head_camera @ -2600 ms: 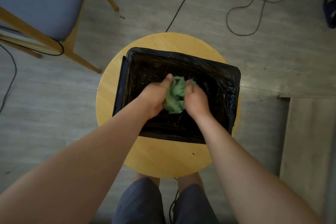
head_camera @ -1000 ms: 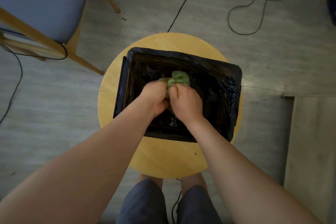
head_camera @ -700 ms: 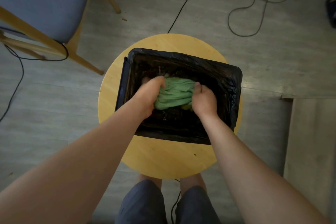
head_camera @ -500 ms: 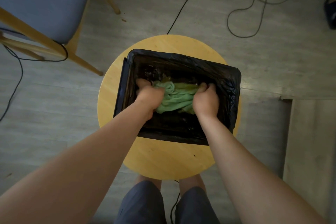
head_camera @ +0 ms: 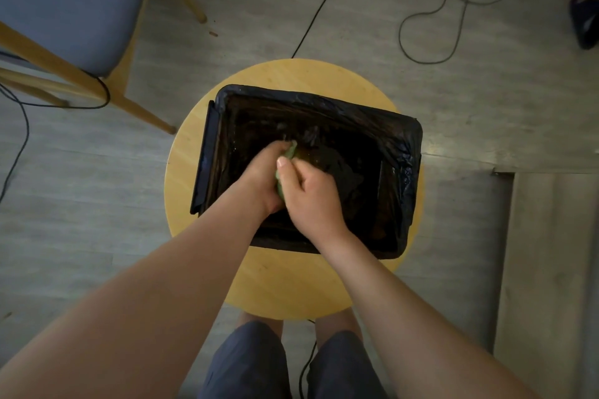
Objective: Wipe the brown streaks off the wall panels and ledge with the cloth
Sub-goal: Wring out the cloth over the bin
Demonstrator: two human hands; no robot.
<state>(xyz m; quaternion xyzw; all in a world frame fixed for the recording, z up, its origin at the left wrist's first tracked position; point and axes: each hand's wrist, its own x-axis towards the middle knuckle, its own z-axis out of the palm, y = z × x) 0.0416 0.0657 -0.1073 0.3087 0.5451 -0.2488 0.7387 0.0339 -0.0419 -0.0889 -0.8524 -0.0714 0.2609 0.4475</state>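
Left hand (head_camera: 264,178): we curl it round the cloth from the left, fingers closed on it
Cloth (head_camera: 291,149): balled between both hands, low in the tub, only a green sliver showing
Right hand (head_camera: 312,194): we wrap it over the ball, thumb on top
Tub (head_camera: 402,126): black-lined, on the stool (head_camera: 291,282)
Change: the cloth lay spread between parted hands; now it is bunched
Meaning: we judge this a wring-out; no panel or ledge in view

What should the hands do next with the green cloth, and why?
Probably lift the cloth straight up out of the black-lined tub. The left hand and right hand both grip it, bunched so tight that only a sliver of green shows, over the tub on the round wooden stool. No wall panel is in view, so wiping must happen elsewhere.
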